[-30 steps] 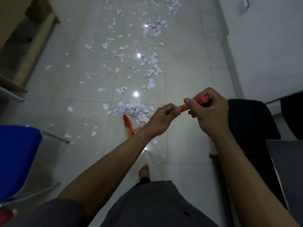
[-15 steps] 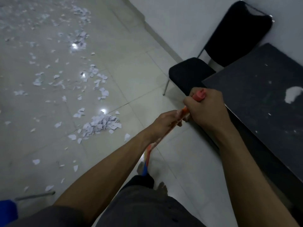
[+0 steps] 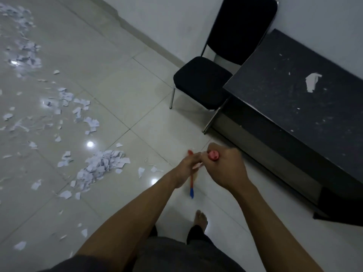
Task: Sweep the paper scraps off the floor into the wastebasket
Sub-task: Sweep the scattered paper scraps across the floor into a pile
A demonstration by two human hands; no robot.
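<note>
Motion smears both hands. The fingers point(image 3: 193, 156) of the left hand point(image 3: 185, 169) run together, and those of the right hand point(image 3: 225, 170) are hidden behind its own back. The broom handle point(image 3: 191, 186) is covered between them. Only its red cap point(image 3: 213, 155) shows at the right fist's top, with a thin stretch below the left fingers whose tip is too small to read. Far left of the fingers, paper scraps point(image 3: 21, 55) blur and run off the edge. To the right of the fingers, the table point(image 3: 294, 118) is cut off.

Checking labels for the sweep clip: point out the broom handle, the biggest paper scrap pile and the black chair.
broom handle point(image 3: 213, 155): head view, on its red end cap.
paper scrap pile point(image 3: 102, 165): head view, middle of the heap.
black chair point(image 3: 200, 79): head view, on the seat cushion.
</note>
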